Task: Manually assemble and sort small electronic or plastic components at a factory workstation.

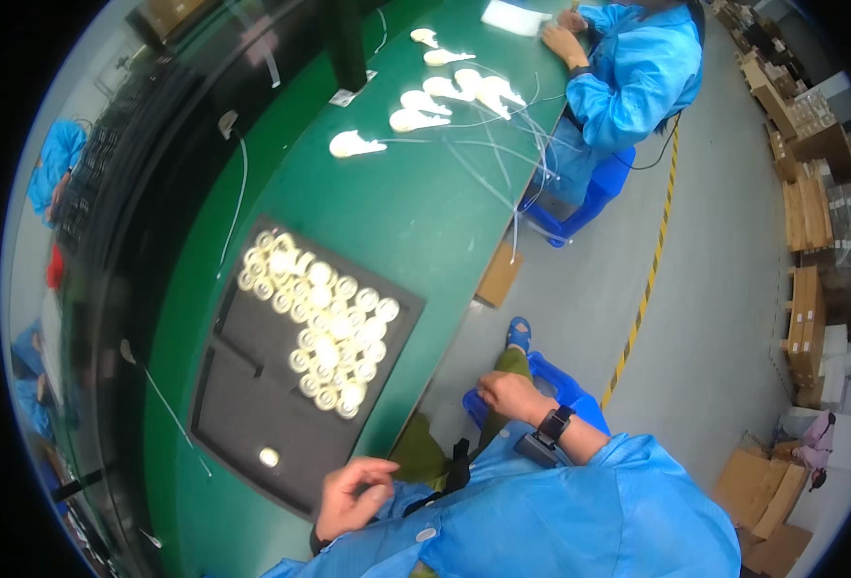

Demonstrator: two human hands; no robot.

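My left hand (353, 493) is beside the near edge of a black tray (242, 409), thumb and fingers apart and nothing visible between them. Over my lap, near the blue stool, my right hand (512, 396) is curled closed, with nothing showing in it; a dark watch (554, 424) is on that wrist. Many round cream-coloured parts with ring-shaped tops (321, 352) crowd the tray's far and right portions. A single small cream piece (269, 457) lies apart in the tray's near compartment, close to my left hand.
Farther along the green table (348, 207) lie several cream bulb-shaped pieces (352, 144) with thin clear tubes (483, 143). A co-worker in a blue smock (637, 77) sits at the far right. Thin tubes hang at left. A cardboard box (498, 275) stands beneath the table edge.
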